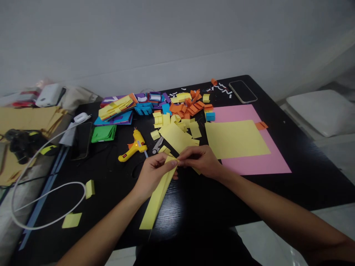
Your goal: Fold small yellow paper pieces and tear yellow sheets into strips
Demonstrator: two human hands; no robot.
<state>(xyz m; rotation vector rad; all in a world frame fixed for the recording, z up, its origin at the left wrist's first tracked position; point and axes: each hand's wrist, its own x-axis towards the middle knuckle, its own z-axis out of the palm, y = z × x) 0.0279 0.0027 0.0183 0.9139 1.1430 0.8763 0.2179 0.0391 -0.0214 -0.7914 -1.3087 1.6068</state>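
A long folded strip of yellow paper slants down toward the table's front edge. My left hand is closed on it near its upper end, the thumb lying on top. At that same end my right hand pinches the paper's corner between thumb and fingers. Just beyond my hands lie a loose yellow sheet and partly covered scissors. To the left, a yellow glue gun rests on its side.
Folded orange pieces and yellow ones pile up at the back middle. At right, a yellow sheet overlaps a pink sheet, with a phone behind. Green papers, a dark phone and a looping white cable occupy the left.
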